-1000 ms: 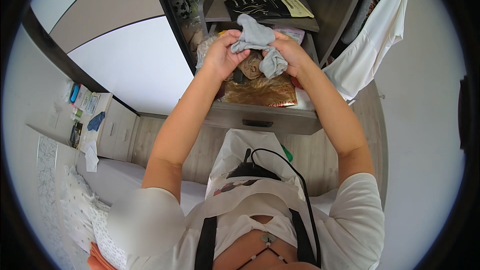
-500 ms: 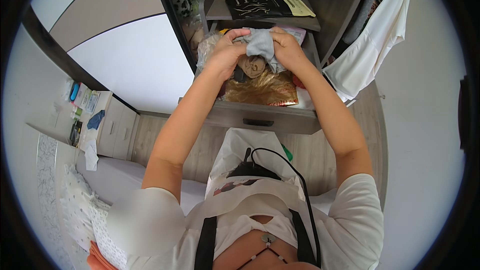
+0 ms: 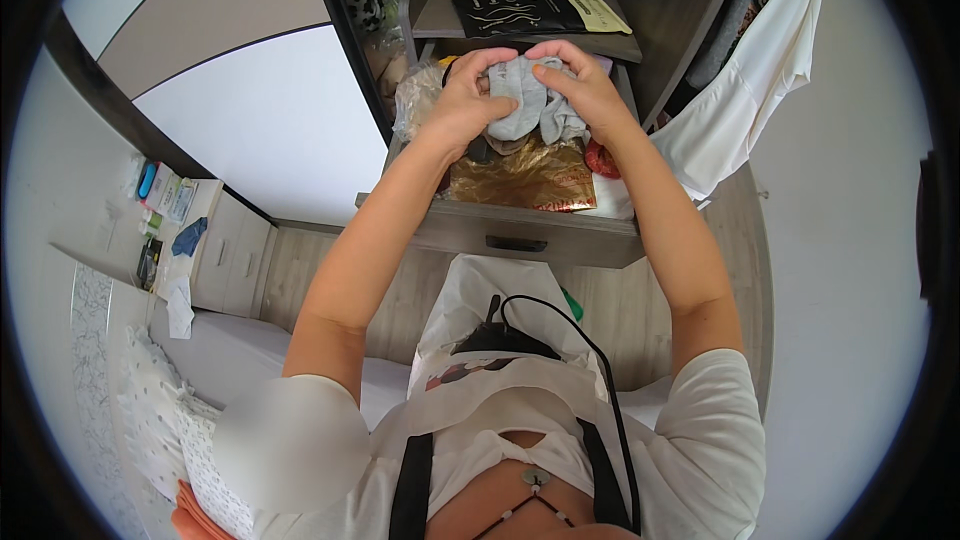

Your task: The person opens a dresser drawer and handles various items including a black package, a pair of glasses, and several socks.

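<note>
Both hands hold a pair of light grey socks (image 3: 519,98) above the open drawer (image 3: 425,228). My left hand (image 3: 463,102) grips the left side, with its thumb pressed on the front of the fabric and its fingers behind the upper edge. On the other side, my right hand (image 3: 590,98) pinches the top between thumb and fingers. Part of the grey fabric hangs loose below the right hand. Under the socks, a rolled beige item is mostly hidden. A shiny gold plastic bag (image 3: 522,177) lies toward the drawer's front.
Clear plastic packaging (image 3: 416,100) fills the drawer's left side, and a red item (image 3: 601,160) lies at its right. A black and yellow flat package (image 3: 540,12) rests on the shelf behind. White cloth (image 3: 735,110) hangs at the right. A sliding door (image 3: 265,120) stands at the left.
The grey socks have been spread flatter, and they now cover most of the rolled beige item. My right thumb has shifted onto the top of the fabric.
</note>
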